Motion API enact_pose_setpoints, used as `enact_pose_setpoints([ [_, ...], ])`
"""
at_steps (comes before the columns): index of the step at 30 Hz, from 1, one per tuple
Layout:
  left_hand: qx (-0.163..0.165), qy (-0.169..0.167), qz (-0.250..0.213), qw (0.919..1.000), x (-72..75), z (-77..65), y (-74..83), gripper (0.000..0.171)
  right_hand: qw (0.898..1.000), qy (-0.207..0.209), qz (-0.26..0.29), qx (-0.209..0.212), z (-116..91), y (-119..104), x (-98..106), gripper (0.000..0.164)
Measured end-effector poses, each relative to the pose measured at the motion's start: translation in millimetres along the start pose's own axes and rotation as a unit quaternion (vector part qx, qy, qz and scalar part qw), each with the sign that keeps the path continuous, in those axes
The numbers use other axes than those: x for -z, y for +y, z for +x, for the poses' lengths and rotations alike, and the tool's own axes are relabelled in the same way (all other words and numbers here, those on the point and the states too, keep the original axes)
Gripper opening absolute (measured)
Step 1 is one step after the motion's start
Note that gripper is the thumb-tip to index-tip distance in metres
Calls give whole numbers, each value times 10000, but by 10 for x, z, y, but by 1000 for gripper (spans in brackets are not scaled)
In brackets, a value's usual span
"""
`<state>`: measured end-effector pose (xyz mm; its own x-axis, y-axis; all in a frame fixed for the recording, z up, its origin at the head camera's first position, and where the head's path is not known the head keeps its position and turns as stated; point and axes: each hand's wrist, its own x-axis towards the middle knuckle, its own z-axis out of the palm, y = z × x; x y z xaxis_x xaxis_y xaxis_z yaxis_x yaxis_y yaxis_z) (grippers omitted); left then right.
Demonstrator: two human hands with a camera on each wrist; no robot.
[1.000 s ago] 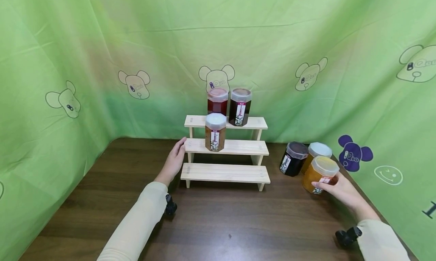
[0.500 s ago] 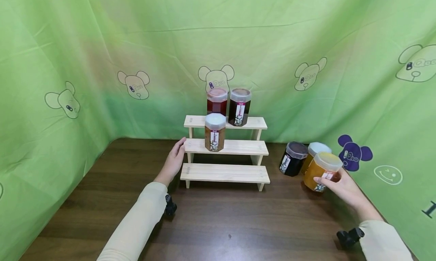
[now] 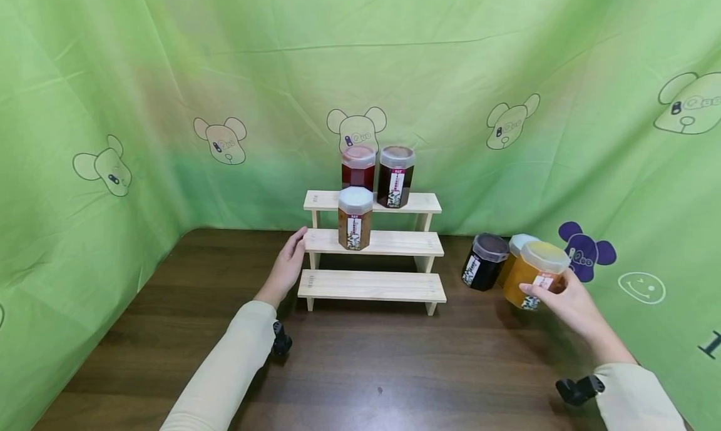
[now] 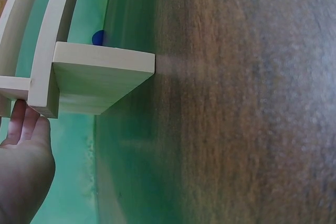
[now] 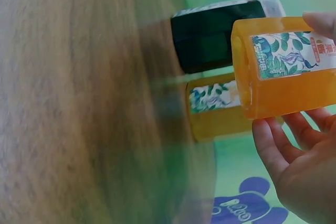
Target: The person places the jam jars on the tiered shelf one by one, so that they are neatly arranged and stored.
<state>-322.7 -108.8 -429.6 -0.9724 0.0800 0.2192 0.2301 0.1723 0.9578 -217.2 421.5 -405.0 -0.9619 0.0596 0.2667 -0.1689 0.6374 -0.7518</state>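
Observation:
In the head view my right hand (image 3: 580,309) grips an orange jar (image 3: 532,281) with a pale yellow lid, thumb in front. The right wrist view shows this orange jar (image 5: 289,69) lifted off the table, its printed label between thumb and fingers. My left hand (image 3: 286,268) touches the left end of the three-tier wooden stand (image 3: 372,285) at its middle step. In the left wrist view the fingers (image 4: 29,124) look fairly straight against the wood; the thumb is hidden. An amber-brown jar (image 3: 355,221) stands on the middle step. A red jar (image 3: 358,168) and a dark jar (image 3: 396,181) occupy the top step.
Right of the stand, a black jar (image 3: 485,262) and a white-lidded yellow jar (image 5: 215,108) stand on the brown table (image 3: 349,368), close behind the held one. Green printed cloth (image 3: 270,74) hangs around the back and sides.
My right hand has raised the orange jar off the table, and it now covers more of the white-lidded jar. The left hand and the stand stay as they were.

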Motion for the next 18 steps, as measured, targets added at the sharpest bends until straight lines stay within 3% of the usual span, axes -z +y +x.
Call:
enact_pose_setpoints([
  [18, 51, 97, -44, 9999, -12, -11, 18, 46, 9998, 85, 67, 187, 111, -392, -205, 67],
])
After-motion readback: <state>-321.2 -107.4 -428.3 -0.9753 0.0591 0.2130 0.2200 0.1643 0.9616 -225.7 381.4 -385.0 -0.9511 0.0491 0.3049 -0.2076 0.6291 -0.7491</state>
